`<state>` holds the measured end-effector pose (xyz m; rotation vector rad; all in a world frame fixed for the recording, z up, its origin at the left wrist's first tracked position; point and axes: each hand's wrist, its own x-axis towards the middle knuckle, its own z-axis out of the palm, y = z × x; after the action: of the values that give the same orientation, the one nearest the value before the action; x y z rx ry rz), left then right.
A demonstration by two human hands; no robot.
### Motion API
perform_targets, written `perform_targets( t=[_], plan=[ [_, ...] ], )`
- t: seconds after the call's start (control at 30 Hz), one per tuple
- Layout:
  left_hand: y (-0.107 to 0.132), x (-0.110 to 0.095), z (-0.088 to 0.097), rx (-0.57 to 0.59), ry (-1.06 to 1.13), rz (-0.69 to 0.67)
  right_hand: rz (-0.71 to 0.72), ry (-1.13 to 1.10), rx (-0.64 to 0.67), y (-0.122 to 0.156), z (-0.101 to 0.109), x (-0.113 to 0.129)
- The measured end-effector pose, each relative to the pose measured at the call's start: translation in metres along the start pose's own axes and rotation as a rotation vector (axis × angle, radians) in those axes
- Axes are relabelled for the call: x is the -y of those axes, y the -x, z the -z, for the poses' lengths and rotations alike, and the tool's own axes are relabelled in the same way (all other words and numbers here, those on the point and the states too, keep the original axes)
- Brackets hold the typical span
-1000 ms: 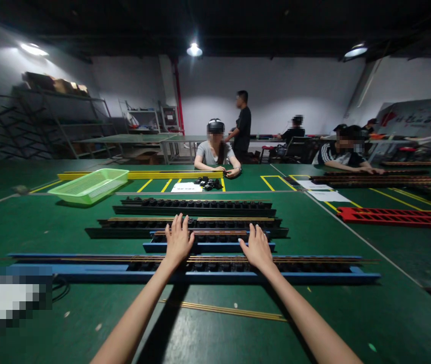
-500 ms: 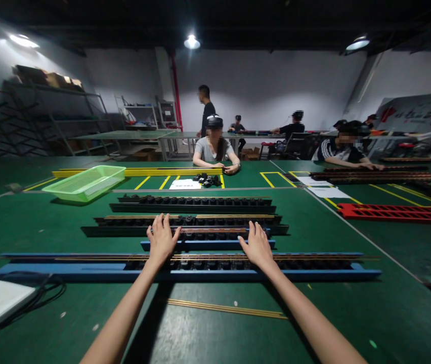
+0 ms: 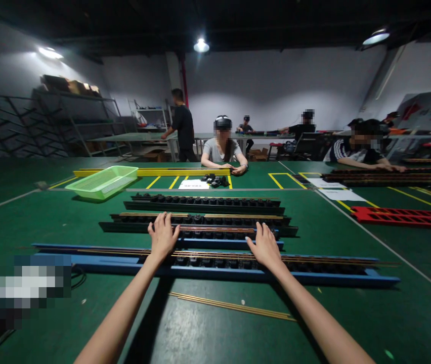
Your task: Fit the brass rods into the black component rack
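1. Left hand [image 3: 163,237]: open, fingers spread, palm down, holding nothing. It is over the black jig [image 3: 132,227], just left of the short blue-edged jig [image 3: 230,244].
2. Right hand [image 3: 265,247]: also open and empty, fingers spread, over the near end of that short jig and just above the long blue jig [image 3: 215,273]. Contact is hard to judge from this angle; the fingertips may be only hovering.
3. Jigs: all lie flat on the green work table [image 3: 390,313], side by side. Brass rods [image 3: 219,254] sit along the long blue one, black clips [image 3: 208,202] along the farther ones.
4. Loose brass rods [image 3: 232,306] lie on the table nearer me, below both forearms.
5. Farther on: green plastic basket [image 3: 103,183] at left, red rack [image 3: 401,217] at right, and a seated person in a grey T-shirt [image 3: 221,150] across the table, hands near a pile of black parts [image 3: 213,179].
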<state>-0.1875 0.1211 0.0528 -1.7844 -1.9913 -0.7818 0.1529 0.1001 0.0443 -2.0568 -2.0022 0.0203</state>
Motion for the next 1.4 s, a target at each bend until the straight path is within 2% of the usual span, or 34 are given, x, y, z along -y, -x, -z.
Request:
perform_targets(
  t=[0.17,0.37,0.5,0.7,0.8,0.93,1.4],
  plan=[
    [0.002,0.005,0.000,-0.012,0.013,0.086,-0.001,0.007,-0.003,-0.001,-0.002,-0.001],
    [0.000,0.009,-0.008,0.070,0.047,0.101,0.002,0.004,0.007,-0.002,-0.003,-0.001],
    [-0.007,0.023,-0.008,0.129,0.081,0.142,0.012,0.008,0.012,-0.001,-0.001,0.000],
    [-0.013,0.052,0.003,0.099,0.044,0.173,0.013,0.018,0.011,-0.001,-0.001,0.000],
    [-0.009,0.060,0.002,0.125,0.020,0.139,0.010,0.018,0.012,-0.001,-0.002,0.000],
    [-0.006,0.061,-0.002,0.134,-0.009,0.098,0.008,0.010,0.011,0.000,0.000,0.001],
    [-0.005,0.064,-0.005,0.110,-0.034,0.104,-0.008,-0.007,0.004,0.001,0.000,0.002]
  ],
)
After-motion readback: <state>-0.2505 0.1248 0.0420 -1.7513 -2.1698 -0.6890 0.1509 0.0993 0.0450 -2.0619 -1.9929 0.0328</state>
